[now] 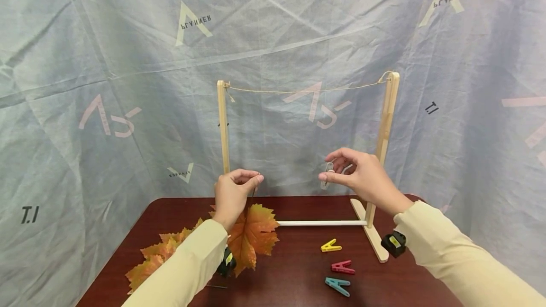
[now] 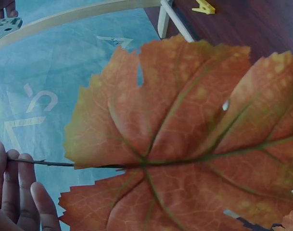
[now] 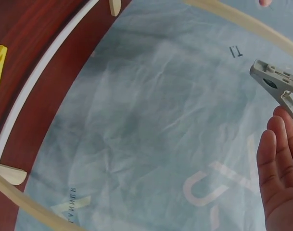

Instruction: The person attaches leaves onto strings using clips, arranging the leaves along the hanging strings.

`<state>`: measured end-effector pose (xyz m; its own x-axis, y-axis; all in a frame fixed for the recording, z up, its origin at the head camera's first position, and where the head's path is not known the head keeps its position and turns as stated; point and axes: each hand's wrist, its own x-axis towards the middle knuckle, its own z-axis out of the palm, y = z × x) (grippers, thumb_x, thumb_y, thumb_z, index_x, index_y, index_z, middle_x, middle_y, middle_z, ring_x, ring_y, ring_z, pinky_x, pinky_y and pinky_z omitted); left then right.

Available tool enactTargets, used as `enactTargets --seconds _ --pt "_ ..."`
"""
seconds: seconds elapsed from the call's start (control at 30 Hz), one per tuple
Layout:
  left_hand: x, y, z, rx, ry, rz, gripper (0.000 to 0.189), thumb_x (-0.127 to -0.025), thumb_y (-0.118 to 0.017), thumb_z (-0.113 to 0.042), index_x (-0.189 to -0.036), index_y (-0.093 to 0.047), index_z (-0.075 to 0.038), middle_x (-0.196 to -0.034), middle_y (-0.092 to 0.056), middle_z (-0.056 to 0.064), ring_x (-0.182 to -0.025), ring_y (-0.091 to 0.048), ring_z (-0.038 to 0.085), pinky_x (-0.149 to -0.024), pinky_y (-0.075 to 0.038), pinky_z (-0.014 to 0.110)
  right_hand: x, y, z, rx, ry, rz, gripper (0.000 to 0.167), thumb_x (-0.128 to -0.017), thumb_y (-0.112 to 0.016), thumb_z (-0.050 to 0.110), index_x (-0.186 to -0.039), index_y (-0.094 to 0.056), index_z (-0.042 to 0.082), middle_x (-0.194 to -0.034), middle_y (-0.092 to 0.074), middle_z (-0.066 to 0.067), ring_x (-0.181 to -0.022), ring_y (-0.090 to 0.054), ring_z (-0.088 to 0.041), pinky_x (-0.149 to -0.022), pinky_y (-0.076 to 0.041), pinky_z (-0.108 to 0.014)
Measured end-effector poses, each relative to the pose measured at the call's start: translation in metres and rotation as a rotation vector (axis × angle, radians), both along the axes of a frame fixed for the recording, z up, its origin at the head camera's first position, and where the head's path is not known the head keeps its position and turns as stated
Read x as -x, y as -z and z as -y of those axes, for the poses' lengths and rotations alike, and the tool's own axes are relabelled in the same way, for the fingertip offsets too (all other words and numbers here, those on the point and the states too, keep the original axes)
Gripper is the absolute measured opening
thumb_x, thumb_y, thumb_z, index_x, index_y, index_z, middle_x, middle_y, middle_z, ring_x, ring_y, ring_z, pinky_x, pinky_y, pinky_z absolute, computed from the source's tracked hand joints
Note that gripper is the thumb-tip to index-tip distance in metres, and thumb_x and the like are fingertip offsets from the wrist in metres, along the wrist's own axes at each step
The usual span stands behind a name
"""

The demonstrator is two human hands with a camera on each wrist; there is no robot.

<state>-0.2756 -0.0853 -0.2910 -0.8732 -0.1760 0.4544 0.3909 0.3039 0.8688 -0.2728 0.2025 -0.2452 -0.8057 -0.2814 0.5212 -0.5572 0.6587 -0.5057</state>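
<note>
An orange-green maple leaf (image 1: 253, 236) hangs by its thin dark stem from my left hand (image 1: 236, 193), which pinches the stem top between thumb and fingertips. In the left wrist view the leaf (image 2: 184, 120) fills most of the frame. My right hand (image 1: 362, 174) holds a pale grey clothespin (image 1: 327, 176) between thumb and fingers, in front of the right post. The same clothespin (image 3: 278, 86) shows at the right edge of the right wrist view. Both hands are below a string (image 1: 298, 91) tied between two wooden posts, and neither touches it.
Yellow (image 1: 331, 246), red (image 1: 343, 267) and blue (image 1: 338, 286) clothespins lie on the dark red table (image 1: 294, 259). More autumn leaves (image 1: 164, 252) lie at the left, partly behind my left arm. A white rod (image 1: 322, 223) joins the stand's feet. Grey cloth hangs behind.
</note>
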Motion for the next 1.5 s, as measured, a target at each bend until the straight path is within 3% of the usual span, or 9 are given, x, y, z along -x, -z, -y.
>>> enactTargets --seconds 0.13,0.23,0.67,1.07,1.5 --pt "0.003 -0.004 -0.002 -0.05 -0.017 0.002 0.012 -0.086 -0.084 -0.018 -0.09 -0.081 -0.007 -0.074 -0.074 0.006 -0.07 -0.067 0.023 -0.056 -0.037 0.026 0.006 -0.007 0.005 0.015 0.013 -0.014 0.036 -0.084 -0.086 0.035 -0.105 -0.071 0.011 -0.084 -0.069 0.002 -0.078 -0.066 -0.015 -0.071 -0.054 -0.028" --pt "0.006 -0.006 -0.001 -0.065 -0.028 -0.009 0.012 -0.086 -0.084 -0.018 -0.09 -0.081 -0.007 -0.074 -0.074 0.007 -0.07 -0.067 0.021 -0.055 -0.035 0.027 0.01 -0.012 0.009 0.028 0.025 -0.03 0.034 -0.082 -0.087 0.034 -0.102 -0.071 0.011 -0.084 -0.069 0.002 -0.078 -0.067 -0.014 -0.069 -0.052 -0.028" --pt "0.021 -0.018 -0.005 -0.112 -0.103 -0.063 0.014 -0.086 -0.084 -0.021 -0.09 -0.082 -0.008 -0.078 -0.075 0.009 -0.07 -0.068 0.015 -0.065 -0.05 0.028 0.023 -0.037 0.017 0.062 0.031 -0.085 0.032 -0.081 -0.088 0.031 -0.097 -0.07 0.011 -0.089 -0.07 -0.002 -0.081 -0.064 -0.016 -0.07 -0.049 -0.03" --pt "0.036 -0.035 -0.015 -0.109 -0.114 -0.113 0.014 -0.086 -0.084 -0.022 -0.091 -0.082 -0.009 -0.078 -0.076 0.004 -0.072 -0.071 0.017 -0.063 -0.051 0.028 0.037 -0.067 0.031 0.105 0.057 -0.097 0.027 -0.083 -0.087 0.033 -0.092 -0.073 0.011 -0.096 -0.071 -0.006 -0.088 -0.062 -0.017 -0.079 -0.047 -0.037" --pt "0.048 -0.053 -0.022 -0.091 -0.16 -0.132 0.014 -0.086 -0.084 -0.025 -0.092 -0.083 -0.012 -0.078 -0.076 0.002 -0.068 -0.068 0.017 -0.061 -0.047 0.029 0.056 -0.099 0.055 0.196 0.029 -0.126 0.025 -0.083 -0.087 0.031 -0.088 -0.075 0.01 -0.092 -0.073 -0.003 -0.082 -0.063 -0.014 -0.072 -0.049 -0.027"
